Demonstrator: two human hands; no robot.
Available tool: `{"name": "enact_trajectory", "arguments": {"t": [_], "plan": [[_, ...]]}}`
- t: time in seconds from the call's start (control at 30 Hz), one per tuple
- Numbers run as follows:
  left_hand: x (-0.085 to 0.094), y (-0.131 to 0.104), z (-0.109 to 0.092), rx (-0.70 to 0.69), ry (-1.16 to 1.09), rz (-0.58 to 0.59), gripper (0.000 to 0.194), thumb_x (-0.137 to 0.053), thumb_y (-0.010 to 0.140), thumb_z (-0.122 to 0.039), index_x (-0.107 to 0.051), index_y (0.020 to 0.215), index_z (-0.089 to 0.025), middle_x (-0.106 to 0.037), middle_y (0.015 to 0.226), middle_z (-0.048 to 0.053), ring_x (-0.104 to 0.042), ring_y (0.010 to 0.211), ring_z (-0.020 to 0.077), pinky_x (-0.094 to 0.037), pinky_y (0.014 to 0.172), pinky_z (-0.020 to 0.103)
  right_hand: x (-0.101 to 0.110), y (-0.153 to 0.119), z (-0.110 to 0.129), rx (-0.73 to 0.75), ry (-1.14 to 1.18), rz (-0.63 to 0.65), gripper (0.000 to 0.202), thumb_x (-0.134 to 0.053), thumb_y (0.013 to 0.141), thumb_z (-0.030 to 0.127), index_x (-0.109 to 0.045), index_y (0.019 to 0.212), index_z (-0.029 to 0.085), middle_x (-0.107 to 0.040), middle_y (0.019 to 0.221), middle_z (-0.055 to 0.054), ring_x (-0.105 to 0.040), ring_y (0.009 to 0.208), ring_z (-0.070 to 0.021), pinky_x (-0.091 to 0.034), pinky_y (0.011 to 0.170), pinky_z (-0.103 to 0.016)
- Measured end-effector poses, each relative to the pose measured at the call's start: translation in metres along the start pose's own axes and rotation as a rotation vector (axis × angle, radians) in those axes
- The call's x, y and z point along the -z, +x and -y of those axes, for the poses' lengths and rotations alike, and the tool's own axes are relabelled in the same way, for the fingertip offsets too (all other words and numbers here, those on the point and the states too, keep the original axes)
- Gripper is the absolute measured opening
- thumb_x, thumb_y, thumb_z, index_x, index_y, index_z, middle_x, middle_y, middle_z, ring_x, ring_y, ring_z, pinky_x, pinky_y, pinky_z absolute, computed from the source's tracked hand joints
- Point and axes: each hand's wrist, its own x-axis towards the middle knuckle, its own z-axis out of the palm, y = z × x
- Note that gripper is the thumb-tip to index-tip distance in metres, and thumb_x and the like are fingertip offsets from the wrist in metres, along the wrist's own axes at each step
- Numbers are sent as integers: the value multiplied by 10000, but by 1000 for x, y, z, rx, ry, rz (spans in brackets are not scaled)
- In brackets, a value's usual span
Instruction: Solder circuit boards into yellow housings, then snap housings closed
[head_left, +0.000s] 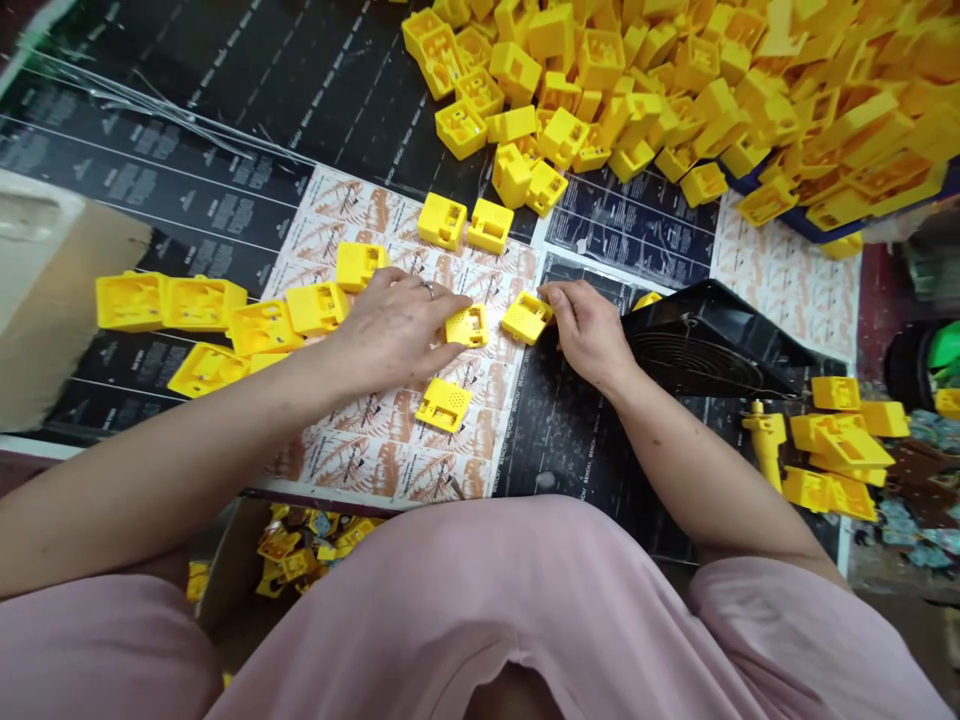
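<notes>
Right hand (589, 330) covers a bit of the yellow case (525, 318) it's pinching; yellow pile (675, 105) beyond that gets chopped off up top.

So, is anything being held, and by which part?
The left hand has a yellow box between finger and thumb at its edges; the right hand holds another box by its right edge.

Smooth plastic casings (444, 405), matt cloth garment (487, 580), shiny metal ring (430, 291), smooth table covering (360, 460)
</notes>
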Motion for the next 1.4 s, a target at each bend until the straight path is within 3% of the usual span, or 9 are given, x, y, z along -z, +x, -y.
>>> {"name": "enact_trajectory", "arguments": {"t": [0.3,0.73,0.87,0.93,1.0,1.1,1.17,1.23,1.4], "plan": [[-5,0,3,-22,7,-22,516,-495,984,-425,-589,1443,-209,-695,1356,87,-619,1276,321,-321,1198,503,7,-20,13,8,-45,103,522,-801,860,502,-714,1246,161,-707,1124,-118,-688,918,-228,-594,841,-384],[8,-17,1,-66,179,-60,580,-458,962,-570,-670,1340,-184,-753,1174,152,-629,1239,388,-237,1243,613,0,-11,43,-56,-375,179,458,-764,866,579,-750,1036,154,-677,984,-113,-643,889,-261,-496,760,-360],[1,-38,-4,-102,142,-115,736,-511,918,-688,-544,1473,-205,-481,1614,164,-380,1533,399,-149,1304,601,-6,-12,49,43,-292,278,498,-734,887,627,-741,1082,169,-689,973,-100,-639,849,-229,-482,722,-330],[-7,-47,-1,-145,131,-19,790,-512,926,-669,-439,1559,-202,-332,1705,152,-277,1596,367,-140,1314,587,-6,-6,49,142,-207,344,439,-552,1022,576,-745,1071,185,-697,934,-79,-640,811,-200,-494,739,-327],[-8,-51,7,-155,135,59,703,-458,969,-617,-485,1531,-195,-357,1693,144,-257,1607,350,-149,1309,588,-6,10,48,208,-167,310,447,-403,1092,471,-749,1038,194,-700,923,-79,-649,819,-199,-521,792,-350],[7,-33,24,-79,113,-75,613,-367,1022,-557,-569,1463,-182,-427,1661,126,-270,1600,343,-155,1306,575,-16,50,42,261,-195,93,301,-494,1053,379,-717,1152,202,-687,1163,-140,-647,1078,-295,-531,980,-477],[21,-3,34,31,100,-209,658,-363,1034,-495,-468,1548,-99,-389,1676,161,-258,1598,349,-185,1303,545,-29,76,37,238,-215,12,315,-589,1000,323,-656,1277,189,-619,1329,-183,-568,1269,-373,-458,1109,-591],[32,30,42,89,71,-209,724,-405,1025,-429,-313,1620,-26,-308,1709,183,-257,1594,355,-226,1296,513,-41,92,30,152,-223,16,396,-624,976,299,-602,1345,156,-597,1335,-213,-539,1319,-412,-414,1143,-657],[31,63,39,131,42,-140,516,-537,962,-378,-613,1407,-128,-639,1427,154,-595,1343,350,-401,1171,466,-41,70,9,167,-46,20,584,-703,921,315,-500,1458,206,-613,1343,-164,-605,1263,-328,-525,1090,-533]]}}
